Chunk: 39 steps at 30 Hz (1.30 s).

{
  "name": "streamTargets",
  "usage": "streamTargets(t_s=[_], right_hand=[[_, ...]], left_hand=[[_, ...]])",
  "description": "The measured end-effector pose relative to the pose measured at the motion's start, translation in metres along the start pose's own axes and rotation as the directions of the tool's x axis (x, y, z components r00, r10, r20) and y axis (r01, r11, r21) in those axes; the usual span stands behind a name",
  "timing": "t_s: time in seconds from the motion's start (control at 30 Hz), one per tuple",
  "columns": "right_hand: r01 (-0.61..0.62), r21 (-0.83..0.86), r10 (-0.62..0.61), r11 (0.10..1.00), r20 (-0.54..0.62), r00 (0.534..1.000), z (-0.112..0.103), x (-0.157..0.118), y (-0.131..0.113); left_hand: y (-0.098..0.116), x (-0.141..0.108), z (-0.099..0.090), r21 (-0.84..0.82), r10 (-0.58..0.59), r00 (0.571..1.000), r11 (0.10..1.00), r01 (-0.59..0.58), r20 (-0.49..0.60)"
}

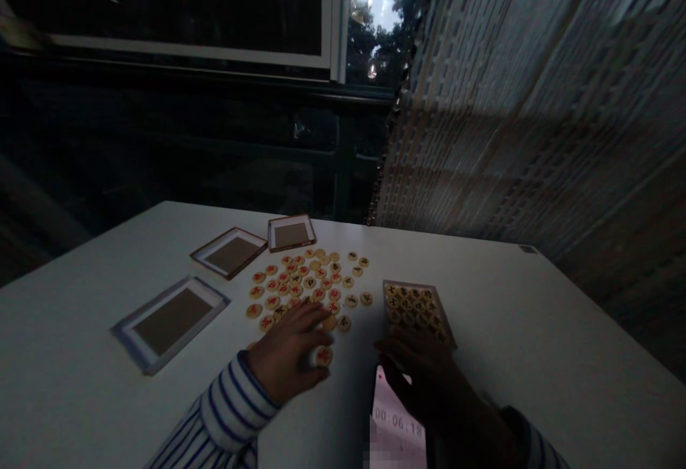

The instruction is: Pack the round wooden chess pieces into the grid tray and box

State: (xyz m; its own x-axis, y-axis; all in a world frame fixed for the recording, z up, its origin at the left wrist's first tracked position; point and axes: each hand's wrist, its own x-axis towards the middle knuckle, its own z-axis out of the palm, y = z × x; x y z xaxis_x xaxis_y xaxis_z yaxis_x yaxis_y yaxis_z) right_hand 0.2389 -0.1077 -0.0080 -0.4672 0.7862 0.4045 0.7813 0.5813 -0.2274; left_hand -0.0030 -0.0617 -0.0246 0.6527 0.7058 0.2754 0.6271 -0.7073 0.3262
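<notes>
Left hand (pixel 289 349) curls about a disc (pixel 323 356), right hand (pixel 429 377) at the filled box (pixel 440 309); whether either grips, I can't tell

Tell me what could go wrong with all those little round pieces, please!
The left hand is right among the loose pieces, so it might nudge some out of place. The right hand is close to both the filled box and the phone, so it could bump either one. It's also dim, so pieces might get mixed up.

A strand curtain (pixel 509 111) hangs beside a window frame (pixel 328 18), trees (pixel 361 43) beyond.
</notes>
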Motion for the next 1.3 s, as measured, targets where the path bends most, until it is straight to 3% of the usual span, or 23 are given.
streamTargets(t_s=[0.5,1.0,1.3], right_hand=[[0.003,0.018,-0.004,1.000,0.031,0.999,0.000,-0.001,-0.001],[-0.024,0.003,0.024,1.000,-0.007,1.000,-0.001,0.000,-0.001],[-0.069,0.018,0.070,0.997,-0.077,0.995,-0.003,0.000,0.001]], left_hand=[[-0.002,0.002,0.003,0.042,-0.006,0.999,0.999,0.005,0.037],[0.007,0.013,0.000,-0.068,0.039,0.987,0.996,-0.050,-0.156],[0.014,0.022,0.001,-0.064,-0.019,0.962,0.998,0.002,-0.274]])
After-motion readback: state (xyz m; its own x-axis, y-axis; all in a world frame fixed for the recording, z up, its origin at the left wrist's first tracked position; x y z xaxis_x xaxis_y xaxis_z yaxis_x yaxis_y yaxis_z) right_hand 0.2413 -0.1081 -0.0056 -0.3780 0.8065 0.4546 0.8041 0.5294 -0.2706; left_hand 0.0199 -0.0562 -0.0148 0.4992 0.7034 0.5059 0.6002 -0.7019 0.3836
